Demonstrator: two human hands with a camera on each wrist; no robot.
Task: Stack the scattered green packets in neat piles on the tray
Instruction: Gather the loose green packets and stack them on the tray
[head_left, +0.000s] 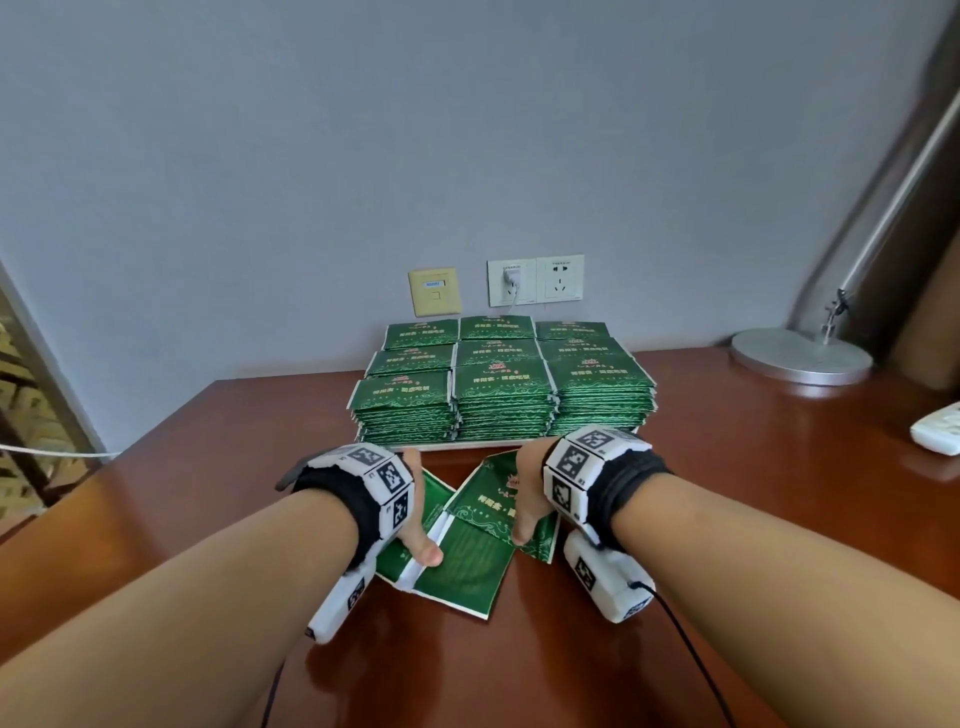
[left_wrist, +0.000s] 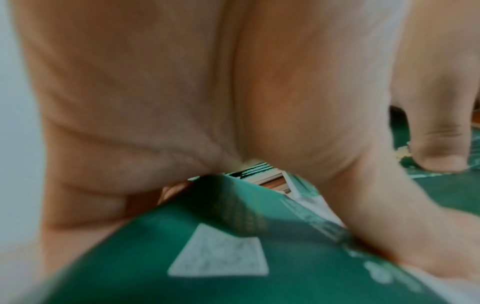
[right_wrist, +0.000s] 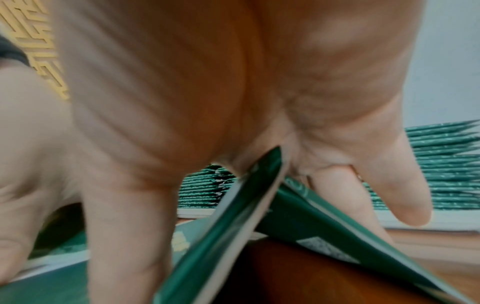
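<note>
A: What's nearest?

B: A few loose green packets (head_left: 457, 566) lie overlapping on the brown tabletop (head_left: 208, 467), in front of the tray. Both hands are down on them.

A: Holding anything?

B: The left hand (head_left: 415, 535) has its thumb on a packet's white edge, and the left wrist view shows that packet wedged between thumb and palm, so it grips it. The right hand (head_left: 527, 499) pinches a packet (right_wrist: 233, 226) between thumb and fingers; it is tilted up off the wood. The wrist views are blurred, so I may be misreading the finger positions.

A: And further back?

B: The tray (head_left: 467, 446) carries nine neat piles of green packets (head_left: 501, 384), three rows of three. Behind are wall sockets (head_left: 535, 280); a lamp base (head_left: 800, 358) sits at far right.
</note>
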